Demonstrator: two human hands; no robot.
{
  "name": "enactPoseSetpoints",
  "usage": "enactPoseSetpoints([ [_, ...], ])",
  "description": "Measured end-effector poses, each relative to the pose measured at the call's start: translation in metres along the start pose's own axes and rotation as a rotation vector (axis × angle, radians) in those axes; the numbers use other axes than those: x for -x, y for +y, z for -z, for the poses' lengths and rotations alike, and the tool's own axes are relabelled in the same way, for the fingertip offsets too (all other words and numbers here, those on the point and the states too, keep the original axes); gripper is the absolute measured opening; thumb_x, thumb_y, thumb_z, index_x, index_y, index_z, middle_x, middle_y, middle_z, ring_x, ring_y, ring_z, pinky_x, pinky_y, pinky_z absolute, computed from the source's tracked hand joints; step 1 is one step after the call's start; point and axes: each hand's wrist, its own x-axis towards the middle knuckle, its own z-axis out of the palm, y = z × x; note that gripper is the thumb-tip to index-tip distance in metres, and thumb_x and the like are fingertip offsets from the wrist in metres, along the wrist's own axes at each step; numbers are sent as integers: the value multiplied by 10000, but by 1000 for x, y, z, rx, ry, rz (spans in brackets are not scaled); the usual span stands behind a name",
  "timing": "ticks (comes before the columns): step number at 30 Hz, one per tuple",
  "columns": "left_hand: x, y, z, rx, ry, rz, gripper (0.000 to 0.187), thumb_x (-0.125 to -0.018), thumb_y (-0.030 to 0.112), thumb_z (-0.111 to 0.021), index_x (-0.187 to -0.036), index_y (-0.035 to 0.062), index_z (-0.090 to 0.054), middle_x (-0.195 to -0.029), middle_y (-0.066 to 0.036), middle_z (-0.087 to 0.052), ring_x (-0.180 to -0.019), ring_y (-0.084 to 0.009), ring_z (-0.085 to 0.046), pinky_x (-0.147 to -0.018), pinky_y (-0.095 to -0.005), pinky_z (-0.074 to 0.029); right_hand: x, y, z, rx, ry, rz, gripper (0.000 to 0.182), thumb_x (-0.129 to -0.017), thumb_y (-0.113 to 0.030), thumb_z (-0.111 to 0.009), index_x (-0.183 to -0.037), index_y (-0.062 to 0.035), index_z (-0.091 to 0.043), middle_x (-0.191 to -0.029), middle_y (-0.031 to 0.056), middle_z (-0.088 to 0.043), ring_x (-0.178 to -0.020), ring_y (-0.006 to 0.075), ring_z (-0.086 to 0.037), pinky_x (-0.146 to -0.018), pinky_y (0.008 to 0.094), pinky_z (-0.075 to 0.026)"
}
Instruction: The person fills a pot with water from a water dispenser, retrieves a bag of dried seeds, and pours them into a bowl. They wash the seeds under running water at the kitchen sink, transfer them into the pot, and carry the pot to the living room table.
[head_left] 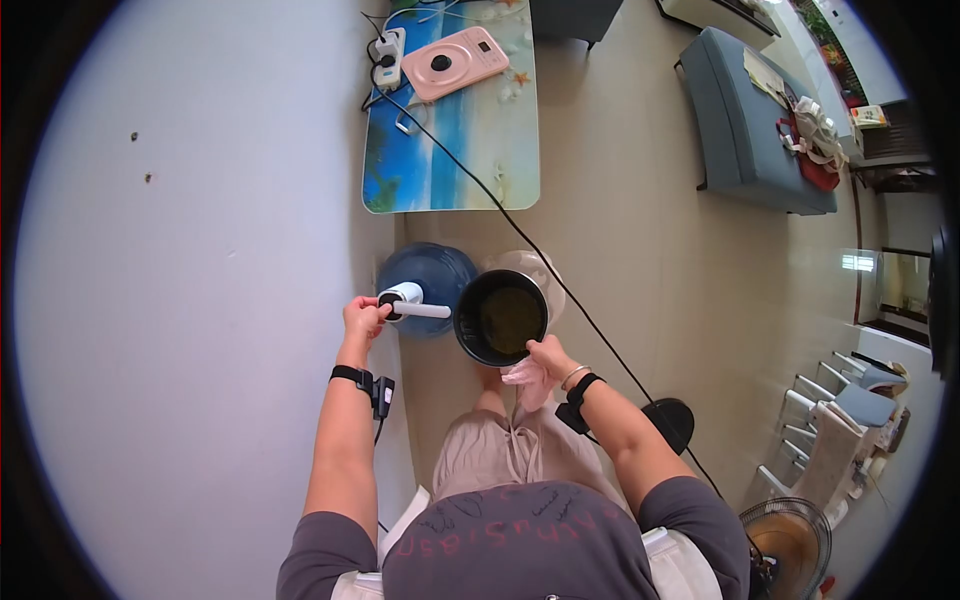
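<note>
My left hand [366, 318] is closed on the white dispenser pump [405, 295], which stands on top of a blue water bottle [436, 263]. The pump's spout points right, its tip beside the rim of a dark round pot [463, 325]. Gripping the pot's near right edge is my right hand [549, 352], with a pink cloth [530, 378] just under it. Inside the pot lies something brownish green that I cannot make out clearly. A clear round container [549, 280] shows partly behind the pot.
Ahead, a beach-print table [465, 180] holds a pink cooktop [458, 62] and a power strip [388, 75]. A black cable [470, 176] crosses to the lower right. A white wall [200, 300] is on the left, a fan [790, 545] at lower right, a blue-grey bench [735, 130] at upper right.
</note>
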Motion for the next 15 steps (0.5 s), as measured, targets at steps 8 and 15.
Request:
enactPoseSetpoints([
  [8,7,-23,15,-35,-145,-120,460,-731,179,-745,-1133,99,-537,-924,-35,-598,-828,-129,-561,-607,-374,-424,-12,1,-3,-169,-23,-45,273,-787,-116,-535,-808,153,-573,-741,130,-590,-634,177,-558,-502,356,-445],
  [15,55,-142,32,-70,-233,60,571,-775,271,-718,-1236,48,-466,-944,-56,-602,-800,-139,-575,-609,-277,-460,-111,77,-7,-369,34,-326,340,-755,-56,-502,-1013,161,-544,-914,192,-621,-806,269,-629,-641,390,-501],
])
